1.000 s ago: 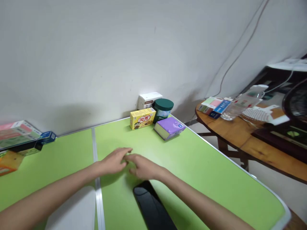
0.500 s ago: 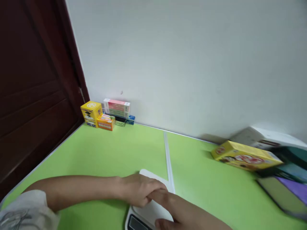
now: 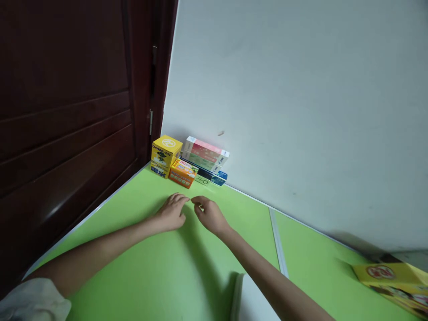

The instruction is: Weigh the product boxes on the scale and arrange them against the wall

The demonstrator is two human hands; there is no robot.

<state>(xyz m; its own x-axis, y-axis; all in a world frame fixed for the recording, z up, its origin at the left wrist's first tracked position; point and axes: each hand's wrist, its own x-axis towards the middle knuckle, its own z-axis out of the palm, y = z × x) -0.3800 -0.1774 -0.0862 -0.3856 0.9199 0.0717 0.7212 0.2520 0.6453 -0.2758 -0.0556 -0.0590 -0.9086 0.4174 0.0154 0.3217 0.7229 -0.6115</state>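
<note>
My left hand (image 3: 172, 212) is held out over the green table, fingers stretched and thumb apart, with nothing in it. Close beside it, my right hand (image 3: 210, 214) has its fingers loosely curved and apart, also bare. Their fingertips nearly meet just in front of an orange box (image 3: 182, 174). To its left stands a yellow box (image 3: 166, 156) printed "COME ON". Behind and to the right are pink and green long boxes (image 3: 205, 154), a dark and pale box (image 3: 202, 179) and a small blue box (image 3: 220, 177). Neither hand touches a box.
A white kitchen scale (image 3: 254, 298) lies at the front, partly under my right forearm. Another yellow box (image 3: 394, 283) lies at the far right. A white wall (image 3: 301, 111) bounds the green table (image 3: 133, 272) behind, and a dark red door (image 3: 67, 98) stands left.
Both hands have moved away from the scale, forward to the boxes in the corner, and have come apart from each other. The view has turned left.
</note>
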